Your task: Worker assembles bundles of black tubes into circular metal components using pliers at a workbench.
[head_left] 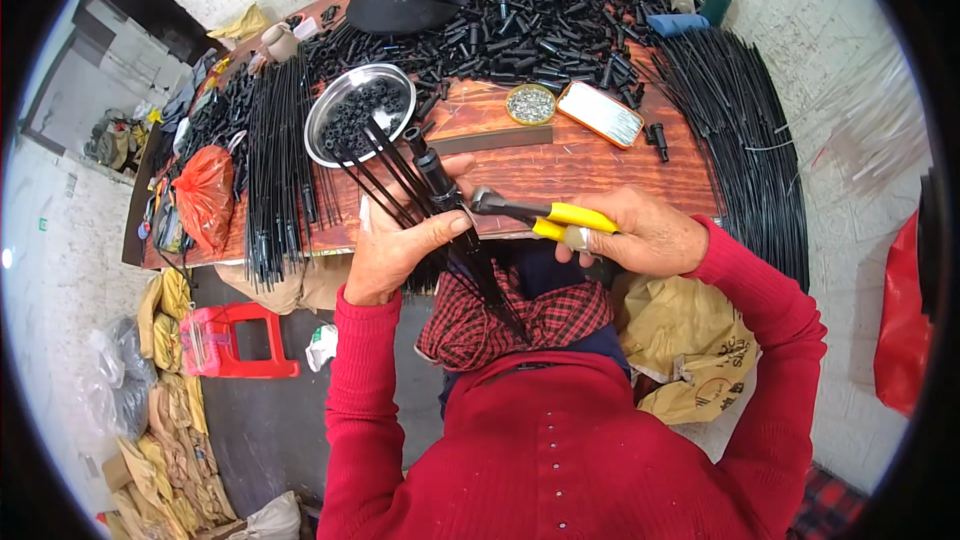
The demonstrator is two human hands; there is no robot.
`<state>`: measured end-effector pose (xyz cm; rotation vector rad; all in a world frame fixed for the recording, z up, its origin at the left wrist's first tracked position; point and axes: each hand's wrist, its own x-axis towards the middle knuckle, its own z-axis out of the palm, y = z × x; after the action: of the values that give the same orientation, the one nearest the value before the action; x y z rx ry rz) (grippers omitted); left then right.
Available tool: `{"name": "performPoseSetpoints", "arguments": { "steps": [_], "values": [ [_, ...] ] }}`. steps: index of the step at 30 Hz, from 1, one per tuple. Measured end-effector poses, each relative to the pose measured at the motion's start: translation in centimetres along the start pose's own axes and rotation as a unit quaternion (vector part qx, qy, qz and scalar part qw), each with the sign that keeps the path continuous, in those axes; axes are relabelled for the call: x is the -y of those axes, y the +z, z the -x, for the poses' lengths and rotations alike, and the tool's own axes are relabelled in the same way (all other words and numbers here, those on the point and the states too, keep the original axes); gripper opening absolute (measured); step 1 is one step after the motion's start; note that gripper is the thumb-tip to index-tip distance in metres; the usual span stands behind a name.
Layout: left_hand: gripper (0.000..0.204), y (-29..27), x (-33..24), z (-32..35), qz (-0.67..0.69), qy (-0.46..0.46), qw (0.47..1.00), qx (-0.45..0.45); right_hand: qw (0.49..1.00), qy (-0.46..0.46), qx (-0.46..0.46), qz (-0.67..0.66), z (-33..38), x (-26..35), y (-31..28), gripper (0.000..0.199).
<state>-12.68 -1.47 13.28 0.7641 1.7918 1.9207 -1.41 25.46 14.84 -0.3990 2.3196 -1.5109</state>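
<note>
My left hand (405,250) is closed around a black tubular plastic fitting (432,168) and several thin black rods (385,180), held tilted over my lap. Its thumb presses along the fitting's lower end. Pliers with yellow grips (575,218) are in my right hand (645,232), its fingers wrapped round the handles. The metal head of the pliers points left, close beside the fitting; whether it touches is hard to make out. Just beyond my left hand stands a steel bowl (313,130) of small black ring-like parts.
Black fittings (540,35) are heaped across the wooden table's back. Rod bundles lie left (275,155) and right (735,140). A flat metal bar (495,138), round tin (530,105) and tray (603,115) of small metal pieces sit mid-table. An orange-red bag (205,200) hangs near the left edge.
</note>
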Motion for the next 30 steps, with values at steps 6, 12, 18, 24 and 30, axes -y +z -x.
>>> {"name": "performPoseSetpoints", "arguments": {
  "steps": [6,12,18,24,30],
  "values": [
    [0.057,-0.1,-0.2,0.0,-0.021,-0.001,1.000,-0.001,0.990,-0.017,-0.086,-0.115,-0.8,-0.5,0.9,0.036],
    [0.056,-0.3,-1.5,0.5,-0.164,-0.028,0.986,-0.020,0.956,-0.048,-0.162,-0.241,-3.3,-1.8,3.5,0.043],
    [0.059,-0.2,-1.7,0.7,-0.104,0.009,0.993,-0.061,0.902,-0.028,-0.209,-0.376,-7.0,-2.5,6.3,0.041],
    [0.057,0.2,-1.9,1.0,-0.065,-0.016,0.996,-0.060,0.903,-0.096,-0.185,-0.375,-8.5,-0.9,7.0,0.038],
    [0.054,0.2,-2.1,0.8,-0.069,-0.008,0.996,-0.051,0.906,-0.103,-0.171,-0.372,-9.2,-1.7,7.4,0.046]
  ]
}}
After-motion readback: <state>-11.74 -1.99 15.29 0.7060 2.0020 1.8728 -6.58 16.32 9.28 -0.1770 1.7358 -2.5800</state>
